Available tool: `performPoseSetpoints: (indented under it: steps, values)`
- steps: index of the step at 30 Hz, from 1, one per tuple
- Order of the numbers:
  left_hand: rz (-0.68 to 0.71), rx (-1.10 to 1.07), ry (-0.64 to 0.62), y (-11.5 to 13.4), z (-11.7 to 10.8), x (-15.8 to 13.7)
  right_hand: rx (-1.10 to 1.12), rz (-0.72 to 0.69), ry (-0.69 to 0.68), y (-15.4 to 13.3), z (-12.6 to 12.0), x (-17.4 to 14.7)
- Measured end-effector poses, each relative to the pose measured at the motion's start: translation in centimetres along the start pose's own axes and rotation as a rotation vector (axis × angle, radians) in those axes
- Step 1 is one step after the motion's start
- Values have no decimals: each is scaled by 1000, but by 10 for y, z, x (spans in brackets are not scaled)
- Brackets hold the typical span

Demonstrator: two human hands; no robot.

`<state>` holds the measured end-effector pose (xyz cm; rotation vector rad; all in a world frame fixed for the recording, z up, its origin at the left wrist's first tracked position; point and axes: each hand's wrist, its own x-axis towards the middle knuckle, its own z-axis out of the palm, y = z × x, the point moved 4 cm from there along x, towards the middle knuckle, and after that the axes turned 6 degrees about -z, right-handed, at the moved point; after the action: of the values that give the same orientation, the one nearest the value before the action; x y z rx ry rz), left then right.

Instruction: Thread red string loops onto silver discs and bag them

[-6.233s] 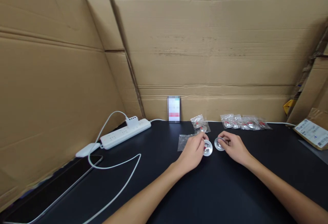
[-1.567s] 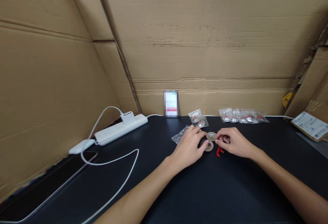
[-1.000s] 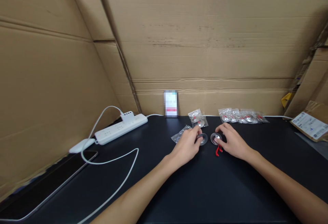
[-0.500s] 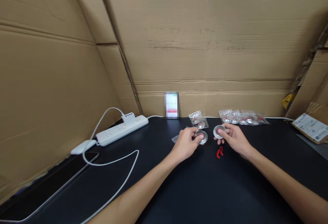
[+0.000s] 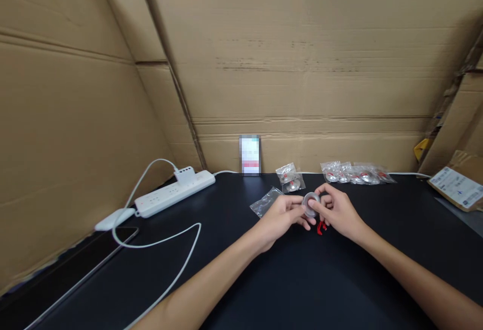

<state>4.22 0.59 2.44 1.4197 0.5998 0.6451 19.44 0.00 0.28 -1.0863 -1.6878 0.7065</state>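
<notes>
- Head camera: the black tabletop (image 5: 320, 279) lay nearest; clock hours below were counted from the held disc, with twelve toward the back.
- At eight, well apart from the hands, a dark flat panel with a silver edge (image 5: 79, 264) lay along the left side, and a white cable (image 5: 198, 242) curved between it and the left forearm.
- At five, just beside the right fingers, a red cord (image 5: 319, 229) was partly hidden by them.
- Cymbal-like metal disc (image 5: 308, 211): it was tilted between the two hands, its dished face showing.
- Right hand (image 5: 337, 213), toward three: clamped on the disc, thumb pressed across its face.
- Left hand (image 5: 281, 217), toward eight: fingers half curled at the near-left rim; whether they gripped it could not be told.
- At nine, a flat clear plastic bag (image 5: 265, 202) lay just beyond the left hand, and a white power strip (image 5: 175, 194) well past it.
- Between ten and eleven, two bagged discs (image 5: 292, 185) overlapped.
- At two, a row of bagged discs (image 5: 365, 176) touched one another.
- At three, far off, sat a labelled carton (image 5: 456, 187).
- At ten, a phone (image 5: 249, 155) leaned against the cardboard wall (image 5: 264, 78), farthest back.
</notes>
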Motion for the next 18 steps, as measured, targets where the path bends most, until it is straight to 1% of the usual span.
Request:
performPoseSetpoints:
  steps: [2,5,12,15,18]
  values:
    - [5,25,-10,0,2,-2,-65,-34,-18,1,0,0]
    - [27,74,11,-2,1,-1,-88,-76,-37,-1,1,1]
    - [64,85,138,-9,3,4,-227,-174,21,-14,1,-2]
    - [70,98,165,-11,2,6,-247,-187,11,-16,0,-1]
    - [61,126,181,-14,-4,8,-275,-190,-7,-33,-3,-2]
